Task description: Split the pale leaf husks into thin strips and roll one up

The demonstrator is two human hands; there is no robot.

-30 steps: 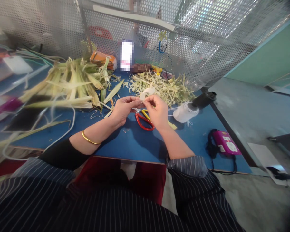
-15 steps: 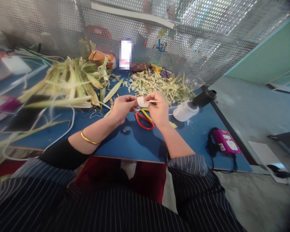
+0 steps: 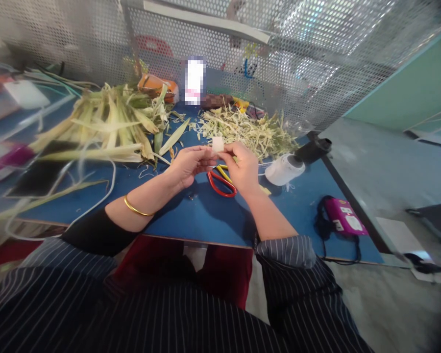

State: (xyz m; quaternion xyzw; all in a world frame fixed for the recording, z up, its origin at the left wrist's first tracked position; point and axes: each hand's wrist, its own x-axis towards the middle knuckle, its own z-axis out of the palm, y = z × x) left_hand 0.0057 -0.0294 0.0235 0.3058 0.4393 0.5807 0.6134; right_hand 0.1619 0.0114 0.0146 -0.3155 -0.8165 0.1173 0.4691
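Between my two hands, over the blue table (image 3: 213,220), is a small cream-coloured piece of corn husk (image 3: 217,143), its flat face upright above my fingertips. My left hand (image 3: 191,165) pinches its lower edge from the left. From the right, my right hand (image 3: 243,170) pinches the same piece, with thumb and forefinger closed. Scissors (image 3: 213,185) with red and yellow handles lie just under my hands; the blades are mostly hidden. A white cone of thread (image 3: 284,170) lies tilted to the right of my right hand.
Whole corn husks (image 3: 112,122) are heaped at the left, husk trimmings (image 3: 248,131) behind my hands. A phone (image 3: 195,81) stands against the mesh partition (image 3: 206,44), beside an orange packet (image 3: 158,87). At right are a black cylinder (image 3: 316,148) and a purple box (image 3: 347,217) with black cable.
The husk piece has turned from a curled position to a flat, upright one above my fingertips. My hands have drawn closer together. The view has shifted slightly.
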